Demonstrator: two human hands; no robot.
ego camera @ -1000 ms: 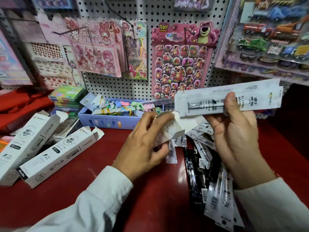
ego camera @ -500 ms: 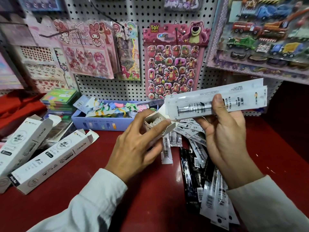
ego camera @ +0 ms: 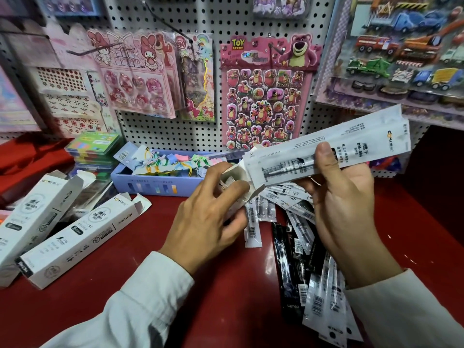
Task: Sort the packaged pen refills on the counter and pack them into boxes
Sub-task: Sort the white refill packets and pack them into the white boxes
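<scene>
My right hand (ego camera: 336,197) grips a long white refill box (ego camera: 351,149) held above the red counter, tilted up to the right. At its left end my left hand (ego camera: 208,217) pinches the box's open flaps (ego camera: 238,182). Under and in front of the hands lies a heap of packaged pen refills (ego camera: 308,272), some in black sleeves, some in clear and white ones. Two more white refill boxes lie at the left with their end flaps open: one nearer me (ego camera: 75,234) and one by the counter's left edge (ego camera: 32,212).
A lilac tray (ego camera: 150,183) of coloured clips stands at the back by the pegboard, with a stack of green cases (ego camera: 96,146) to its left. Sticker sheets (ego camera: 266,96) hang on the pegboard. Red cloth (ego camera: 27,156) lies at the far left.
My left hand has shifted from folded flaps to pinching the box's open left end. The box in my right hand sits slightly lower and closer to the left hand.
</scene>
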